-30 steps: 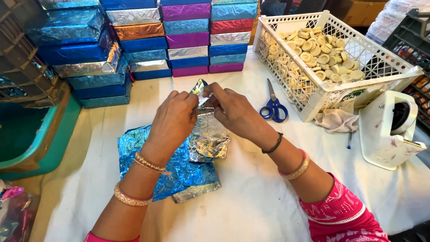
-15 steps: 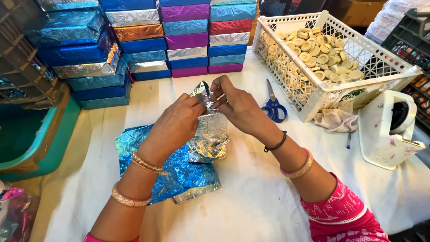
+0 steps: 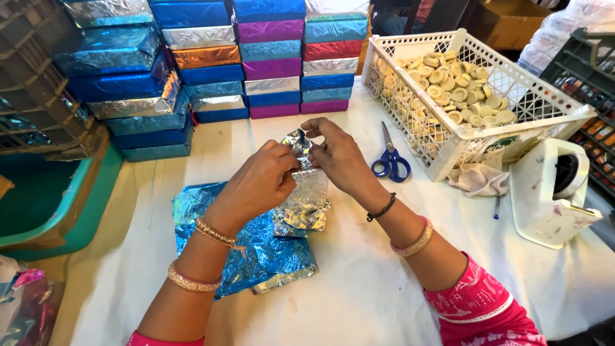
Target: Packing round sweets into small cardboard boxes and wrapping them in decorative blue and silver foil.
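Head view showed the left hand and right hand both pinched together on the silver foil packet's upper end; its long axis ran toward the person.

The left hand and the right hand pinch the top of a silver foil packet above blue foil sheets on the white tabletop. Blue scissors lie beside a white basket near stacked foil boxes.
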